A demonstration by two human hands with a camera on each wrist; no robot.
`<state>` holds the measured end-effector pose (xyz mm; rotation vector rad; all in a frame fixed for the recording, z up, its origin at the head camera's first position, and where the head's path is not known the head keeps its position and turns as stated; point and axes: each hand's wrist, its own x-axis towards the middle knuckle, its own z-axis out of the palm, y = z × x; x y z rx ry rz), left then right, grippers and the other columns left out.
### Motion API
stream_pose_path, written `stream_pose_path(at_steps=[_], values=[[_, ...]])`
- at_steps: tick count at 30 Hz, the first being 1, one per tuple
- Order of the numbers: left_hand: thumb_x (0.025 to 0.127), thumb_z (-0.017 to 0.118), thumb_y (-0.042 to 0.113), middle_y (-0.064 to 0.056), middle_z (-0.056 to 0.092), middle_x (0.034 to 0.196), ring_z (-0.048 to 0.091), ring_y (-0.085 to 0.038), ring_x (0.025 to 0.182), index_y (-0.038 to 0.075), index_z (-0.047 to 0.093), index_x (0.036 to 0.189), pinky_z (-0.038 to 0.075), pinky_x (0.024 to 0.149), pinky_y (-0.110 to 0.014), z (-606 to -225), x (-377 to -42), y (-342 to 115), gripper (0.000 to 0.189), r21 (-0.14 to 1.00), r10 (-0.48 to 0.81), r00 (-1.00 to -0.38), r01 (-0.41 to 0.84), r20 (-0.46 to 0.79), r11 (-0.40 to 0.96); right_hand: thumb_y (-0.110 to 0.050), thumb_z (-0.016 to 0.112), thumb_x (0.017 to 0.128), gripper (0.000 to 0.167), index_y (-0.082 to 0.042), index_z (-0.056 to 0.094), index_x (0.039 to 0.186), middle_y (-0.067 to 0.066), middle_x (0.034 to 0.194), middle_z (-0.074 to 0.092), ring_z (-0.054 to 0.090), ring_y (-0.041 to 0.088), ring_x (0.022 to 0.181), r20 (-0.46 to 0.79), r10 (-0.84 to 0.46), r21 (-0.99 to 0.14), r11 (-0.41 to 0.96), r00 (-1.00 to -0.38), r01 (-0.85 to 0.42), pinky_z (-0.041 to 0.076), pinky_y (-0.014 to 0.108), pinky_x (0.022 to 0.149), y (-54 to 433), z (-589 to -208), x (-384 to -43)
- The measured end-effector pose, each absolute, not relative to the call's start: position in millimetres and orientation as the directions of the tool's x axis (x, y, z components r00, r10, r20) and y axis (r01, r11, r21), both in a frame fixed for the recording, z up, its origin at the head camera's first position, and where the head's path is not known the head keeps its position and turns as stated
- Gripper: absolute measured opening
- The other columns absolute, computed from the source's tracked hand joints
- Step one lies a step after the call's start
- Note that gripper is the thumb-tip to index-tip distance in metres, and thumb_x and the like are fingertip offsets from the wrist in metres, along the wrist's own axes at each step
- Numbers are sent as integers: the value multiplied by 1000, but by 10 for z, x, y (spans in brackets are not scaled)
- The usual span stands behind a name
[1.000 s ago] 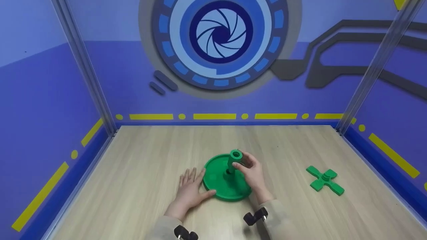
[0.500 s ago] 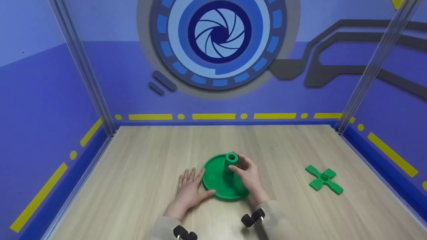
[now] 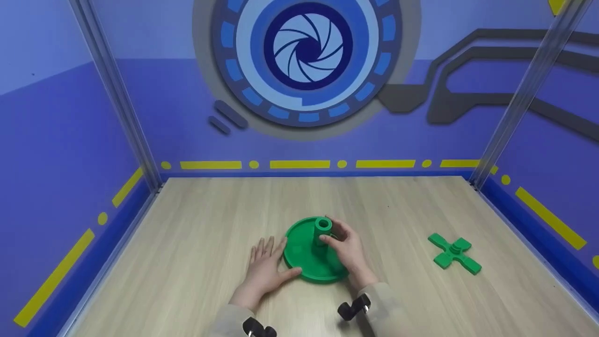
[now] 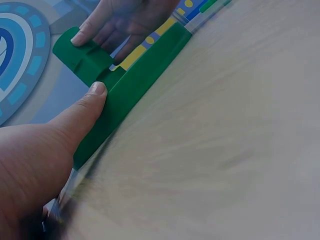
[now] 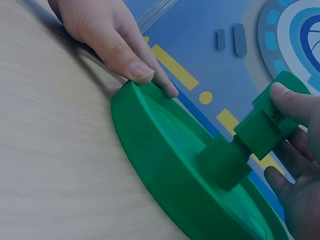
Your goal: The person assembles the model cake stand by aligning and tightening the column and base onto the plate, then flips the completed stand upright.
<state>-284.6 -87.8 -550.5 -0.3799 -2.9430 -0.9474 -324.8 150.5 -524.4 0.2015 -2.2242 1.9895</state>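
Note:
A round green tray (image 3: 302, 264) with a raised rim lies on the table. From its middle rises a short round post (image 5: 222, 162). My right hand (image 3: 350, 250) pinches a hollow green tube (image 3: 322, 228) between thumb and fingers, upright over that post. In the right wrist view the number 35 is on the tube's side, and a narrower neck (image 5: 241, 146) shows between tube and post. My left hand (image 3: 266, 269) lies spread at the tray's left side, its thumb on the near rim and fingertips against the left edge.
A green cross-shaped piece (image 3: 455, 252) with a threaded stub at its centre lies on the wooden table (image 3: 210, 215) to the right. Blue printed walls (image 3: 178, 112) close off the back and both sides, with metal posts at the corners.
My right hand has brought the tube slightly left and down, closer over the tray's middle post, and stands it straighter. The left hand has stayed at the rim.

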Motion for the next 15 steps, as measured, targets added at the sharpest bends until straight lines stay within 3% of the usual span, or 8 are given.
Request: stream_pose_path(at_steps=[15], values=[[85,66,73,-28,24,168,12,-52,157,15,35,162,6,128,-67,-5527,-2848,-883,101,566,220,-969,244,111,788,0,73,91,53,-3,58,142,20,138,65,58,37,134,211,-42,-969,125,-977,-215,41,56,119,1532,-5229,-3235]])
